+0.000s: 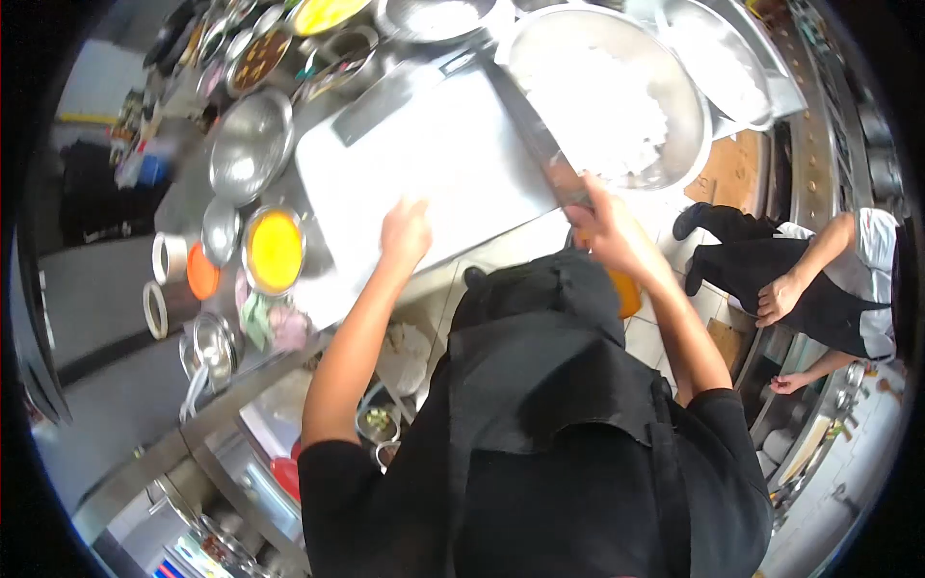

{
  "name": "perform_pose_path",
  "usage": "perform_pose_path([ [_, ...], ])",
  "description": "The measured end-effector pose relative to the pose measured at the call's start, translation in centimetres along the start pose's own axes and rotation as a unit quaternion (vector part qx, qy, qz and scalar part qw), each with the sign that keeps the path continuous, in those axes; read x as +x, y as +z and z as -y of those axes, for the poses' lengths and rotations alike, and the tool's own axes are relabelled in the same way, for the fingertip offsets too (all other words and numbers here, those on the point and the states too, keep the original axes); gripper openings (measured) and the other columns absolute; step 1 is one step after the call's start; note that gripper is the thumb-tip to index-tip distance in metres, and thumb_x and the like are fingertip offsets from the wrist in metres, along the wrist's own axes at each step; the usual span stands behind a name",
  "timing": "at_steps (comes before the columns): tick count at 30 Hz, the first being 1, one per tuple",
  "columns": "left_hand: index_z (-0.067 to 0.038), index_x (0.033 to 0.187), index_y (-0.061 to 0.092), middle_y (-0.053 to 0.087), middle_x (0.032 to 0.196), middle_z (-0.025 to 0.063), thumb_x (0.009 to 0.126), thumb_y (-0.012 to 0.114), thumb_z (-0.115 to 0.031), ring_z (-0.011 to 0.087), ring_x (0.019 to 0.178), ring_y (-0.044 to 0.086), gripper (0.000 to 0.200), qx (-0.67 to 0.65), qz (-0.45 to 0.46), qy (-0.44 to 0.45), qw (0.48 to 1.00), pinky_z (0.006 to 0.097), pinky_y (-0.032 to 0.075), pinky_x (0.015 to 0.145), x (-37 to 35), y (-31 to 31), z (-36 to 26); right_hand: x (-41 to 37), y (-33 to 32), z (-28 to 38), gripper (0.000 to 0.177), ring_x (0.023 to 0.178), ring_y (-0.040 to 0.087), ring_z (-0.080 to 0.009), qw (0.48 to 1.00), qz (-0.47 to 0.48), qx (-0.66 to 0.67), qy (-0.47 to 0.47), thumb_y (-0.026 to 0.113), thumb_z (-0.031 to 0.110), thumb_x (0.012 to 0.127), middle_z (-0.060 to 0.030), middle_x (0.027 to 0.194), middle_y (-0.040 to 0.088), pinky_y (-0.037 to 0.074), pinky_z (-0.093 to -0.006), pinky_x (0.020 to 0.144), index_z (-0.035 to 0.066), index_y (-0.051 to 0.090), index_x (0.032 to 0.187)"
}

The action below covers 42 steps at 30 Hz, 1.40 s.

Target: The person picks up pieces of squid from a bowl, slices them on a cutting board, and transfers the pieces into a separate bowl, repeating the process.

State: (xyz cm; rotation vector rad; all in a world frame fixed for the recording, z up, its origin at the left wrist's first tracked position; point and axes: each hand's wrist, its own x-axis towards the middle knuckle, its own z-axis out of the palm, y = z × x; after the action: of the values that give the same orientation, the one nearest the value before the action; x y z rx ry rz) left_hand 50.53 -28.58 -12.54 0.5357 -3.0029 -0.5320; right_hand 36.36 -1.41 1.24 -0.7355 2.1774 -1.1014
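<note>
My right hand (pixel 605 223) grips the near end of a long dark knife (pixel 525 116), which slants up and left along the right side of a white cutting board (pixel 434 164). The knife is smeared by motion. My left hand (pixel 406 231) is over the board's near edge; its fingers are blurred and washed out by glare, and I see nothing clearly in them. A grey wide-bladed cleaver (pixel 381 108) lies across the board's far left corner. Right of the board stands a large steel bowl (pixel 696 135) holding white pieces (pixel 617 111), too bright to identify.
An empty steel bowl (pixel 251 146), a bowl of yellow food (pixel 275 250) and crumpled cloths (pixel 275 323) lie left of the board. More filled bowls line the back. To the right is a co-worker in a black apron (pixel 771 279), beside a metal counter. Tiled floor shows between.
</note>
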Motion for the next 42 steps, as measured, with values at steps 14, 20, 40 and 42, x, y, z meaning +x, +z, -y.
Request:
perform_pose_path([
  [14,-0.002,0.106,0.055,0.054,0.108,0.0162,0.069,0.065,0.005,0.0324,0.090,0.058,0.040,-0.038,0.084,0.066,0.994,0.0324,0.045,0.085,15.4,-7.3,-21.8,-1.0,-22.2,-12.4,0.015,0.049,0.051,-0.0190,0.994,-0.055,0.096,0.007,0.051,0.004,0.091,-0.0089,0.056,0.052,0.041,-0.0331,0.050,0.002,0.041,0.102],
  [20,0.002,0.111,0.061,0.061,0.116,0.0166,0.080,0.064,-0.004,0.0228,0.096,0.063,0.031,-0.042,0.066,0.175,0.981,0.0306,0.049,0.079,27.4,-10.0,-36.4,-4.1,-26.6,-17.6,0.023,0.075,0.057,-0.0458,0.993,-0.032,0.107,0.032,0.055,0.005,0.087,-0.0257,0.073,0.058,0.042,-0.0519,0.064,0.002,0.038,0.103],
  [40,0.014,0.102,0.054,0.059,0.100,0.0310,0.061,0.064,-0.013,0.0408,0.093,0.060,0.050,-0.201,0.076,0.057,0.975,0.0384,0.049,0.083,43.7,15.5,-53.5,-9.6,-24.8,-19.8,0.023,0.062,0.058,-0.0420,0.996,0.036,0.086,0.009,0.056,0.010,0.086,-0.0216,0.060,0.057,0.043,-0.0516,0.055,0.000,0.039,0.098],
  [42,0.013,0.104,0.054,0.061,0.099,0.0276,0.061,0.066,-0.012,0.0374,0.089,0.062,0.051,-0.232,0.098,0.029,0.967,0.0368,0.049,0.081,44.7,16.0,-50.4,-9.4,-25.0,-19.7,0.023,0.062,0.058,-0.0419,0.996,0.039,0.075,-0.005,0.057,0.009,0.086,-0.0217,0.060,0.057,0.044,-0.0514,0.055,0.000,0.039,0.097],
])
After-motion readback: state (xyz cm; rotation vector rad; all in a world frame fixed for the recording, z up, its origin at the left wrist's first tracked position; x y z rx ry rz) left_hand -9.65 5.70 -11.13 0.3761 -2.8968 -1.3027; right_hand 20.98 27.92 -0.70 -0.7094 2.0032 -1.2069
